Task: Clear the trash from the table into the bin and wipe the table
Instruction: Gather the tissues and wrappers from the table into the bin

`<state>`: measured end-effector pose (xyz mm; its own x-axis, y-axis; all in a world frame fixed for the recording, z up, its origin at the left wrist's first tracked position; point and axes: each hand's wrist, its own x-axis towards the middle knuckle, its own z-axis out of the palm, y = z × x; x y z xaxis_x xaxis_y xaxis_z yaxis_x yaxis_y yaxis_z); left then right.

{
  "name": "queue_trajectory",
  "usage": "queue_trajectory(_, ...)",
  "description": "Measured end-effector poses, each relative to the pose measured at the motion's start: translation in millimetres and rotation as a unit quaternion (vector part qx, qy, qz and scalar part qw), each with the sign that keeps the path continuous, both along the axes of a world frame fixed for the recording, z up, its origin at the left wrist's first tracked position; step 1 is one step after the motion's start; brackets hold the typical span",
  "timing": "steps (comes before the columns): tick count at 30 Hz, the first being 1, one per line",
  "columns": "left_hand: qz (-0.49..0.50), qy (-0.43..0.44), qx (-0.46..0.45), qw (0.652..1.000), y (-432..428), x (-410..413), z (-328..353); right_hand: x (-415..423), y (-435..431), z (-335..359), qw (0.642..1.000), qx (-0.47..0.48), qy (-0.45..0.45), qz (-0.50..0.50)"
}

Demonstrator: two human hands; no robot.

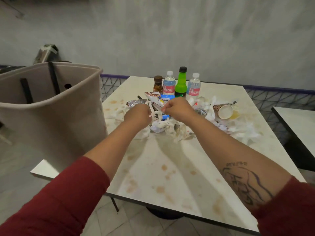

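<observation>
Both hands are over a heap of crumpled white paper napkins (162, 128) and snack wrappers (157, 99) at mid-table. Left hand (138, 114): fingers curled, gripping a twisted napkin strip from the heap. Right hand (179, 108): fingers curled, thumb and forefinger pinching a small white scrap (163, 109); its origin is unclear. Tall beige plastic bin (51, 106) is at the left edge of the stained white square table (170, 176). Tipped paper cup (225, 111) lies right of the heap, green plastic bottle (181, 82) behind it.
</observation>
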<state>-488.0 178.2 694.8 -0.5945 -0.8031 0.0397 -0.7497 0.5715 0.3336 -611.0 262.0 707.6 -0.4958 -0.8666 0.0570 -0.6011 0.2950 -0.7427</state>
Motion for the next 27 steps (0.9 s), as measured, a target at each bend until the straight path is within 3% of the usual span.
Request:
queue_trajectory(7, 0.006, -0.108, 0.026, 0.994, -18.7, 1.6, -49.2, -15.3, -8.3, -30.4, 1.0, 0.025, 0.003, -0.006)
queue_trajectory(12, -0.01, -0.147, -0.024, 0.989, -24.6, 2.2, -66.6, -20.2, -14.9, -45.4, 0.999, 0.037, 0.011, -0.012)
queue_trajectory(16, -0.046, -0.161, -0.059, 0.984, -25.2, 2.1, -72.5, -19.6, -23.2, -56.7, 0.996, 0.045, 0.076, -0.014)
queue_trajectory(23, -0.092, -0.108, -0.055, 0.988, -23.3, 10.7, -74.2, -10.1, -38.5, -65.7, 0.97, 0.072, 0.223, 0.063)
queue_trajectory(27, -0.065, 0.04, 0.014, 0.997, -21.5, 15.3, -68.1, -6.6, -44.6, -65.7, 0.95, 0.11, 0.272, 0.106)
